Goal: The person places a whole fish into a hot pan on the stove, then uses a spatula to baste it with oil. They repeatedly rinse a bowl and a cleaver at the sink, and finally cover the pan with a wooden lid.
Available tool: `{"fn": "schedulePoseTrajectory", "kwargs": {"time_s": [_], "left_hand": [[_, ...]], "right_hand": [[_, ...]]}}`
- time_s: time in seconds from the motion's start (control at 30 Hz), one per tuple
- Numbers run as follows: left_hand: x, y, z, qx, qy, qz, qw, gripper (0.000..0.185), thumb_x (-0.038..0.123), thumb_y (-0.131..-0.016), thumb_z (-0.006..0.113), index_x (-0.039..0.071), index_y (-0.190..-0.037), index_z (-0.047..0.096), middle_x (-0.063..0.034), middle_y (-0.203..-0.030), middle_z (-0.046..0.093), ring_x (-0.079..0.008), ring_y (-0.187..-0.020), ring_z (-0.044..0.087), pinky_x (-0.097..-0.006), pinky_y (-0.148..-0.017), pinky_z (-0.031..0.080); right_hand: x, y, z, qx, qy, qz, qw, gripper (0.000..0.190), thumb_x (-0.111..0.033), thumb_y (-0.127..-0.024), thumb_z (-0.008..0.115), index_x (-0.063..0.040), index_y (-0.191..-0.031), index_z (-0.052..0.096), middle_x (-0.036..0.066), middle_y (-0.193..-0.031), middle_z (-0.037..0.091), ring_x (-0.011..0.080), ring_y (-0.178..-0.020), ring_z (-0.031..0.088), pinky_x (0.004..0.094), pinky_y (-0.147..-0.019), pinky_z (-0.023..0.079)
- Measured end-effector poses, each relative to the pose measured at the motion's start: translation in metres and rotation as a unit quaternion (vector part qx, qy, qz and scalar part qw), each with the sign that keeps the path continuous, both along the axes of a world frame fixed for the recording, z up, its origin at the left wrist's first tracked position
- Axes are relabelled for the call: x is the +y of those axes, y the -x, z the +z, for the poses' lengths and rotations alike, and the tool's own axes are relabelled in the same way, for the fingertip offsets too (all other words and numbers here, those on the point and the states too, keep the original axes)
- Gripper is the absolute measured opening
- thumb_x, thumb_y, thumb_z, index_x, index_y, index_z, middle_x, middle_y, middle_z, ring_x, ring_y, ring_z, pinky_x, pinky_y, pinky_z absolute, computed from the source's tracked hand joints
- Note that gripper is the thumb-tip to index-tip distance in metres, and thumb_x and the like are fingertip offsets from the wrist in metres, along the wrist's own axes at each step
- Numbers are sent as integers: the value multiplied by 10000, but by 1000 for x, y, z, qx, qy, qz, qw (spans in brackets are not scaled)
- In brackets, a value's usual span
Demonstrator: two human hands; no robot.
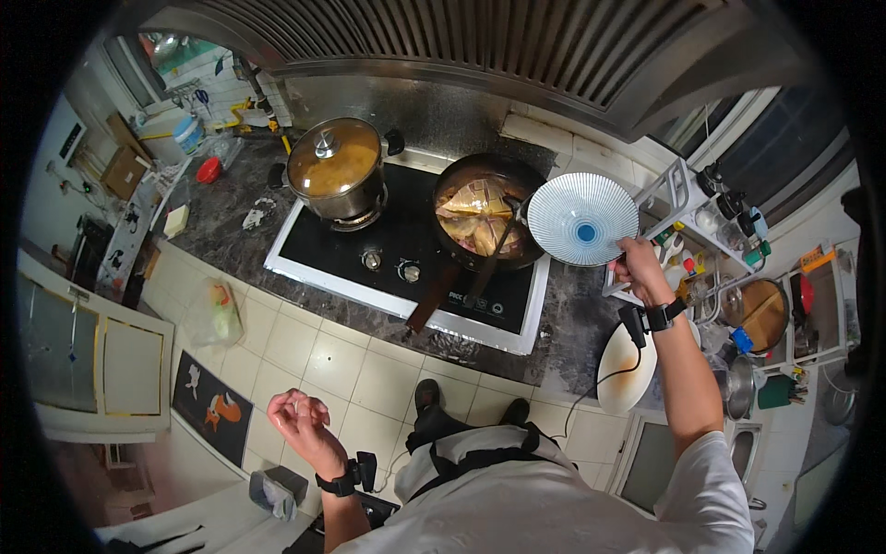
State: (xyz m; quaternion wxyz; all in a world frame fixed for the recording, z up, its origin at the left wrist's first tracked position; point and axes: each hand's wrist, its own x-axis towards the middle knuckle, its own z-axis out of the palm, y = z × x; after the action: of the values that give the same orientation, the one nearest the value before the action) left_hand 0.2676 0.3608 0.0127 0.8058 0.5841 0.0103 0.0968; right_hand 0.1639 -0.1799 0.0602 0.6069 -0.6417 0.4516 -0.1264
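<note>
My right hand (638,269) grips the rim of a blue-and-white striped bowl (564,215), tilted at the right edge of a dark wok (453,176). Its inside faces the camera and shows no food. Large pieces of food (477,201) lie in brown liquid in the wok, with a dark utensil resting among them. The wok's wooden handle (436,298) points towards me over the black gas hob (394,208). My left hand (299,419) is raised over the floor, away from the counter, its fingers loosely curled and holding nothing.
A glass-lidded steel pot (337,166) stands on the left burner. An oval white plate (625,370) with a brown stain lies on the right counter. Beyond it a white rack (682,190) holds jars and bottles. A red bowl (208,170) is at the left; a range hood (443,41) hangs above.
</note>
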Motion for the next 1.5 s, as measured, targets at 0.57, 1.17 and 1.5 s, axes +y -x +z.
{"fn": "schedulePoseTrajectory", "kwargs": {"time_s": [0.57, 1.17, 1.5], "left_hand": [[9, -104, -24, 52, 7, -141, 989, 185, 87, -1000, 535, 99, -1161, 445, -60, -1003, 513, -105, -625, 474, -221, -558, 356], [4, -108, -23, 64, 12, -158, 985, 194, 39, -982, 507, 109, -1151, 445, -59, -1030, 508, -105, -615, 476, -224, -551, 355], [-3, -106, -27, 85, -14, -165, 982, 213, 13, -956, 510, 118, -1135, 461, -47, -1020, 501, -101, -620, 481, -222, -540, 364]], "right_hand": [[21, -53, 25, 114, 194, 4, 974, 298, -195, -950, 488, 90, -892, 557, 166, -662, 638, 229, -557, 668, 340, -445, 456], [60, -147, 51, 260, 622, 113, 730, 210, -135, -909, 553, 60, -986, 572, 286, -854, 681, 458, -821, 672, 528, -721, 541], [48, -116, 43, 197, 646, 51, 736, 208, -79, -884, 548, 94, -998, 566, 291, -822, 676, 473, -804, 664, 527, -727, 536]]}}
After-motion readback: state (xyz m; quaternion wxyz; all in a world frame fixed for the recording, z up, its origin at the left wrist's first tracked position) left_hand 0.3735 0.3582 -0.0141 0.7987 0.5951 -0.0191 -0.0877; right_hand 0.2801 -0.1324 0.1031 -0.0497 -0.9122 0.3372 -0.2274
